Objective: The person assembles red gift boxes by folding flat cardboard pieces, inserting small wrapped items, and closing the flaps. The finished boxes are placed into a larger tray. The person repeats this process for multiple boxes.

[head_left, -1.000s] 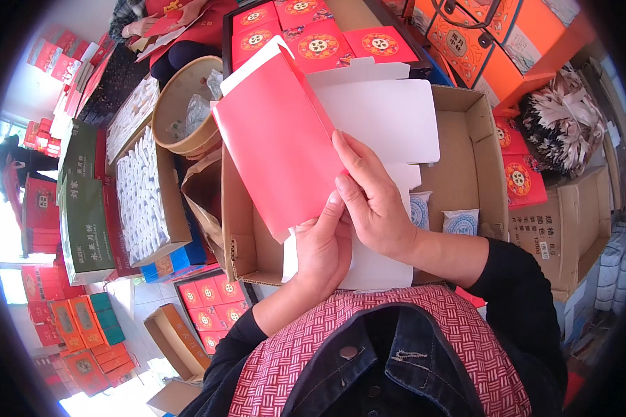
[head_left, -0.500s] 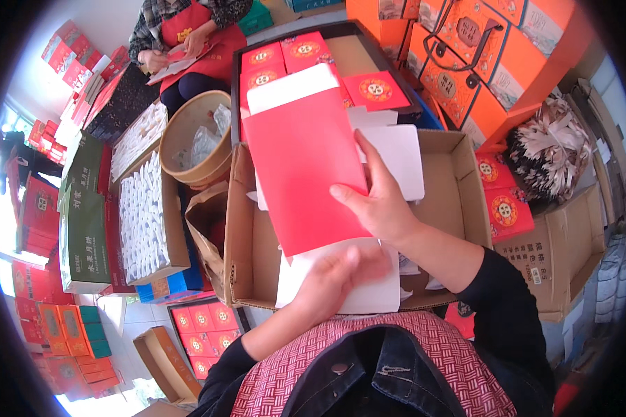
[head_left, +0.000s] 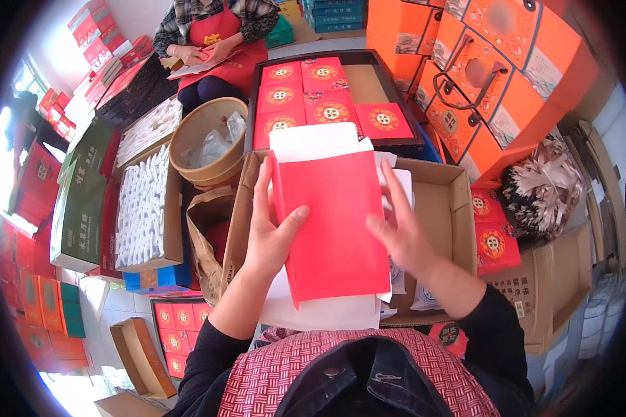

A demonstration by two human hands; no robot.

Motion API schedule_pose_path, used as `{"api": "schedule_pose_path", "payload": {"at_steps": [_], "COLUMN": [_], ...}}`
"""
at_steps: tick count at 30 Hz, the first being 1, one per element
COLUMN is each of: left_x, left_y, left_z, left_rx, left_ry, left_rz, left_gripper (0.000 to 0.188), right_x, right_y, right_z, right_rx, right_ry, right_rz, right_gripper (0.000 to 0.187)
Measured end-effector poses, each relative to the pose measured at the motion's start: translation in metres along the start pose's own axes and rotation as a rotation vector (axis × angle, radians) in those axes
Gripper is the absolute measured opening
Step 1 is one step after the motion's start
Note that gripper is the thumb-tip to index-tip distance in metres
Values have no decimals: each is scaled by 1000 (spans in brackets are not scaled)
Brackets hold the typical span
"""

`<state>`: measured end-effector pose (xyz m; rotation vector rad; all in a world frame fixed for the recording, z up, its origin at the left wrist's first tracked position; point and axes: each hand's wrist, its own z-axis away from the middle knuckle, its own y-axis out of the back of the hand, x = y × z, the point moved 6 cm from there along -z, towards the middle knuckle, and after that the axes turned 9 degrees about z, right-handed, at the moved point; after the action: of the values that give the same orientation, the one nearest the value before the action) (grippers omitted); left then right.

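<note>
A flat red carton [head_left: 337,236], with white flaps at its far and near ends, is held over a cardboard box [head_left: 442,233]. My left hand [head_left: 271,226] grips its left side, the thumb across the red face and the fingers along the edge. At the right edge, my right hand [head_left: 407,226] is slightly blurred. Its fingers are apart and stretched out, and its thumb overlaps the red face. Under the carton lies white card [head_left: 320,314] on the near side. Small round white packets [head_left: 424,299] show inside the cardboard box.
Beyond the box stands a black tray [head_left: 360,57] of red boxes. Orange gift boxes [head_left: 466,90] are stacked at right. A tan bucket [head_left: 184,142] and a carton of white packets [head_left: 145,208] stand left. Another person [head_left: 215,48] in a red apron handles card at the back.
My left hand has moved up from the near flap to the carton's left side. My right hand has shifted at the right edge, and the carton has turned straighter and come nearer.
</note>
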<state>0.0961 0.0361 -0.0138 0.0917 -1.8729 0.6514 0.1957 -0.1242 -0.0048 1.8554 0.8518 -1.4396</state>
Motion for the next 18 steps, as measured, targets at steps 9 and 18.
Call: {"api": "schedule_pose_path", "payload": {"at_steps": [9, 18], "left_x": [-4, -43], "left_y": [5, 20], "left_z": [-34, -40], "left_rx": [7, 9], "left_ry": [262, 366], "left_rz": [180, 170], "left_gripper": [41, 35], "right_x": [3, 49], "right_y": [26, 49], "right_z": [-39, -46], "right_rx": [-5, 79], "right_ry": [55, 137], "right_rz": [30, 156], "right_gripper": [46, 28]}}
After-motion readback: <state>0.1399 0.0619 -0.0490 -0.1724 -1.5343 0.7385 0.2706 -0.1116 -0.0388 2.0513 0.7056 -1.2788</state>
